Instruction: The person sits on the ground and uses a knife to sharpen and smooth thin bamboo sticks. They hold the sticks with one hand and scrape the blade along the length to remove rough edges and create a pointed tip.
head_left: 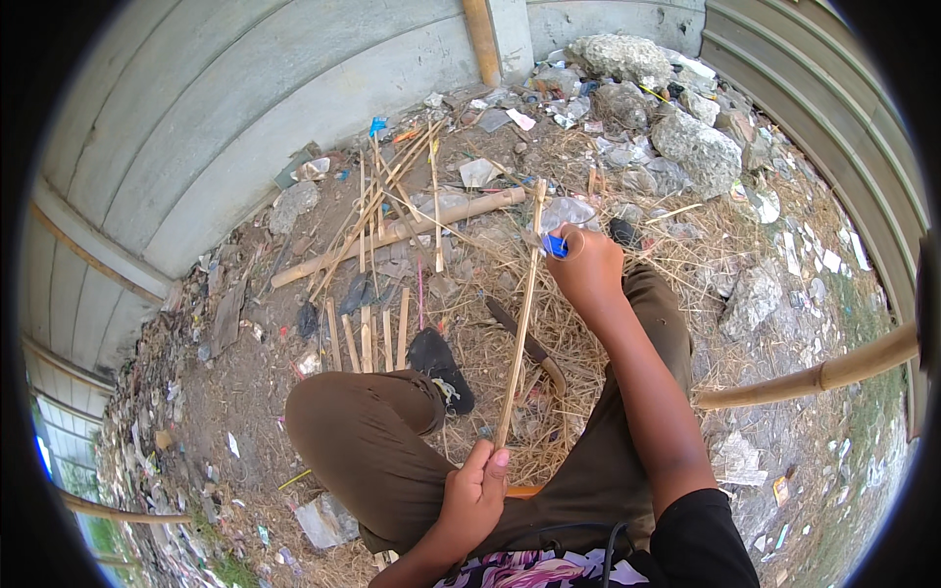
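Left of centre: short cut bamboo pieces (365, 338) lined up on the dirt, longer sticks (392, 186) piled above over a thick pole (392, 238); lower centre: left hand (474, 493) clamped round the bottom end of a thin bamboo strip (520, 323) running up the middle; just right: right hand (585, 263) closed on a blue cutter (556, 246) against the strip's upper part; rocks (686, 137) upper right.

Long pale bamboo strip (520, 323), centre of frame: dry wood, matt, fibrous.
Small blue cutter (555, 246), upper centre: glossy plastic.
Brown trousers (372, 441), lower centre: matt woven cloth.
Grey wall (245, 118), upper left: rough matt concrete.
Ground straw (490, 333), centre: dry, coarse.
Grey rocks (686, 147), upper right: rough stone.
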Demonstrator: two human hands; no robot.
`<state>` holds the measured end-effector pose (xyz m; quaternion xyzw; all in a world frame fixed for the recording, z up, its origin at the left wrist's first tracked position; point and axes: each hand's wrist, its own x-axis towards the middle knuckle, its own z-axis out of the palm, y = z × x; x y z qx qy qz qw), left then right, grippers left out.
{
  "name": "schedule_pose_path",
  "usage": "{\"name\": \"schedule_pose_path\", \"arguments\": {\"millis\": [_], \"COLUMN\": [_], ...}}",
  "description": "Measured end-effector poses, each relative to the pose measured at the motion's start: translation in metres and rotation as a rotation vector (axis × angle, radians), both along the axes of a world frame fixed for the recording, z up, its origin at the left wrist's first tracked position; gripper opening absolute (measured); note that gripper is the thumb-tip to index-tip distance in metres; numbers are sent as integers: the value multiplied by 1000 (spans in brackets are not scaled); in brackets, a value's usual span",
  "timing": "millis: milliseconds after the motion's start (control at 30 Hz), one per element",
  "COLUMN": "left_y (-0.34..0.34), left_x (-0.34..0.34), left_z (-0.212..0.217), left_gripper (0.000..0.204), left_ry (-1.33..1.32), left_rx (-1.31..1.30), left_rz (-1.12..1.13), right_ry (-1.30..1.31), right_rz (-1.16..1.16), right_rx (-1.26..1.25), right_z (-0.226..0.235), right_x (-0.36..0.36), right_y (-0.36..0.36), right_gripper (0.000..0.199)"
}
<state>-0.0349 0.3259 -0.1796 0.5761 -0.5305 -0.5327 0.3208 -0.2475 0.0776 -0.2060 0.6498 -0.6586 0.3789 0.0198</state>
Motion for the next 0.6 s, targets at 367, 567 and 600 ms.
{"name": "schedule_pose_path", "arguments": {"millis": [367,567,600], "left_y": [-2,-4,-5], "left_x": [-1,7,7], "left_z": [2,-5,-5], "left_gripper": [24,26,26], "left_ry": [-127,-11,-16], "left_rx": [39,24,21], "left_rz": [52,147,154], "right_ry": [-595,-133,-95], "right_rz": [395,334,338], "right_rx": [647,284,217], "right_z": [-11,-4,-6], "right_x": [-22,19,20], "right_y": [-19,34,38], "right_gripper": [37,17,16]}}
